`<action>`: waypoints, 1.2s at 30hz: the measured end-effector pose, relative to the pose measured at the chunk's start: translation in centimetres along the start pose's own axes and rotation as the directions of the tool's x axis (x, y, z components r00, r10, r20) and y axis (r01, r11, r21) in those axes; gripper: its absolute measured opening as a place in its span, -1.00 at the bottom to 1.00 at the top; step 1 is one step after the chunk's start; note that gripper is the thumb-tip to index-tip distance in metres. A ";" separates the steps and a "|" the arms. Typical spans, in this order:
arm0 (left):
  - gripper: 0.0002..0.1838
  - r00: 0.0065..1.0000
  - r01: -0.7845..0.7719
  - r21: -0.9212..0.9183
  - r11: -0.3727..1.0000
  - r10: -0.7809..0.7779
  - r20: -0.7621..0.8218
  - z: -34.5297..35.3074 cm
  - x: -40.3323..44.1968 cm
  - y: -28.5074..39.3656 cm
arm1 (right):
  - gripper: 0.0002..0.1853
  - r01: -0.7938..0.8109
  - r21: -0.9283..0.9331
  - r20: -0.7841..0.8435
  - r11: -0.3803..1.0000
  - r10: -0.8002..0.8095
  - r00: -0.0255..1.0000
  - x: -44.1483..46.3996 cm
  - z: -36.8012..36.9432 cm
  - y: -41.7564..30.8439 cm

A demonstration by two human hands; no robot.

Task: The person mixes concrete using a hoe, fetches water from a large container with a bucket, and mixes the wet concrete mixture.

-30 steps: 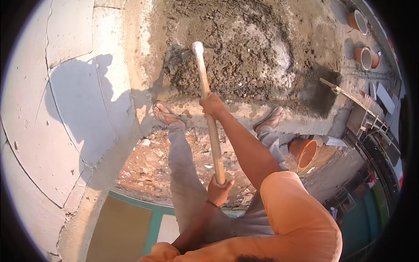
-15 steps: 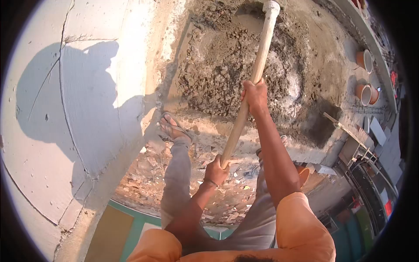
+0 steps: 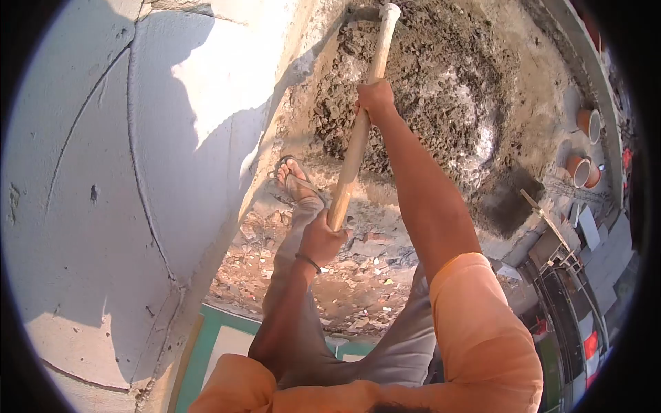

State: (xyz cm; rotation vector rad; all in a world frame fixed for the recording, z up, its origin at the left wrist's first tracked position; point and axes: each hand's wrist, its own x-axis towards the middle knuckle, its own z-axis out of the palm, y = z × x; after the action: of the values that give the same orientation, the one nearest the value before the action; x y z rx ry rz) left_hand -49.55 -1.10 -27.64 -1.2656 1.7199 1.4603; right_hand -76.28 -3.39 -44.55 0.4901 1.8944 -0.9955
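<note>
Head view: your left hand (image 3: 321, 242) has its fingers wrapped around the near end of a wooden handle (image 3: 352, 153), and your right hand (image 3: 376, 100) has its fingers curled around it farther up. The handle slants across the grey, lumpy mix (image 3: 430, 86), its pale far end near the view's top. Your sandalled foot (image 3: 297, 182) is left of it.

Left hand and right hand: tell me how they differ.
The left hand grips the wooden handle at its near end; the right hand grips it farther up, closer to the pale top end. The left hand has a dark band at its wrist; none shows at the right hand's wrist. Both are closed around the handle.
</note>
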 end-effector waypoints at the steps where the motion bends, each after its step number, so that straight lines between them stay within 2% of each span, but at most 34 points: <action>1: -0.53 0.997 0.066 -0.054 0.996 -0.067 -0.022 1.7 -1.4 -1.0 | -0.78 0.010 -0.029 0.014 1.000 -0.010 1.000 0.1 0.6 2.1; 2: -0.53 0.988 0.153 -0.081 0.985 -0.153 0.002 2.3 -3.0 -1.1 | -0.77 0.012 -0.054 0.026 0.998 -0.011 1.000 -0.1 0.9 4.3; 4: -0.51 0.946 0.323 -0.121 0.939 -0.317 0.059 3.5 -6.0 -1.2 | -0.59 -0.158 -0.173 0.073 0.972 0.173 0.982 -1.7 0.4 7.8; 6: -0.50 0.953 0.301 0.004 0.954 -0.301 0.020 7.1 -9.0 -3.0 | -0.59 -0.198 -0.064 0.095 0.978 0.203 0.975 -3.4 -1.0 12.6; 7: -0.50 0.955 0.295 0.079 0.952 -0.296 0.004 8.6 -10.5 -3.5 | -0.64 -0.230 -0.079 0.115 0.970 0.238 0.964 -4.2 -1.9 15.0; 9: -0.53 0.964 0.265 0.096 0.960 -0.263 -0.035 13.5 -12.8 -2.6 | -0.73 -0.268 -0.126 0.160 0.955 0.287 0.945 -4.8 -4.4 18.6; 10: -0.55 0.969 0.247 0.104 0.963 -0.243 -0.053 16.2 -13.8 -1.8 | -0.73 -0.272 -0.147 0.251 0.951 0.302 0.920 -4.4 -5.8 19.7; 11: -0.47 0.962 0.273 -0.025 0.962 -0.273 -0.010 18.8 -14.1 -1.3 | -0.73 -0.260 -0.161 0.344 0.952 0.301 0.890 -3.4 -7.3 20.1; 12: -0.44 0.957 0.289 -0.027 0.957 -0.288 0.020 20.5 -14.3 0.7 | -0.72 -0.253 -0.168 0.432 0.953 0.302 0.850 -2.9 -8.8 20.6; 14: -0.39 0.942 0.330 -0.033 0.943 -0.327 0.079 23.2 -14.6 5.8 | -0.77 -0.284 -0.041 0.477 0.958 0.269 0.837 -4.2 -13.7 19.7; 16: -0.39 0.963 0.235 0.020 0.972 -0.235 0.132 27.3 -16.8 6.2 | -0.79 -0.342 0.079 0.530 0.937 0.251 0.810 -5.7 -18.2 21.7; 18: -0.40 0.961 0.182 0.074 0.981 -0.193 0.198 32.2 -20.4 3.8 | -0.84 -0.299 0.137 0.518 0.944 0.189 0.834 -8.8 -23.2 24.8; 19: -0.42 0.952 0.163 0.112 0.980 -0.186 0.242 34.3 -22.3 1.1 | -0.82 -0.277 0.120 0.457 0.953 0.195 0.868 -11.0 -25.3 25.9; 22: -0.48 0.942 0.192 0.183 0.964 -0.233 0.241 36.4 -26.0 -2.8 | -0.75 -0.173 0.033 0.255 0.984 0.159 0.954 -15.9 -27.9 27.2; 23: -0.51 0.958 0.175 0.142 0.974 -0.202 0.204 36.0 -26.1 -3.0 | -0.72 -0.137 -0.003 0.181 0.991 0.135 0.974 -16.7 -28.2 26.6; 26: -0.49 0.942 0.216 0.155 0.964 -0.247 0.225 34.4 -22.3 -3.7 | -0.67 -0.017 -0.006 0.114 1.000 0.017 0.993 -16.3 -28.4 20.1; 27: -0.52 0.990 0.043 0.093 0.995 -0.055 0.128 33.0 -20.1 -3.6 | -0.67 0.041 0.005 0.114 0.999 -0.041 0.993 -14.9 -27.7 18.1; 28: -0.55 0.990 -0.139 0.047 0.989 0.138 0.019 31.1 -17.5 -3.3 | -0.66 0.099 0.016 0.114 0.995 -0.100 0.988 -13.0 -26.6 16.0; 32: -0.57 0.992 -0.124 -0.111 0.986 0.124 -0.009 20.6 -7.1 -1.7 | -0.58 0.158 0.062 0.144 0.985 -0.166 0.976 -5.0 -18.1 8.3; 34: -0.57 0.996 -0.083 -0.070 0.994 0.081 -0.032 15.6 -4.0 -3.1 | -0.53 0.158 -0.087 0.054 0.984 -0.154 0.987 1.0 -10.9 8.9; 36: -0.54 0.998 0.015 -0.107 0.994 -0.021 -0.057 12.6 -3.9 -5.6 | -0.67 0.088 -0.193 0.074 0.977 -0.075 0.994 1.3 -5.6 11.1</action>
State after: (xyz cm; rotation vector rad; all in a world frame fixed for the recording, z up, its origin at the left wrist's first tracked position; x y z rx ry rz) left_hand -44.95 12.25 -30.05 -1.3880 1.6825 1.5370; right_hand -72.48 7.57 -49.06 0.2627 1.9407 -0.8557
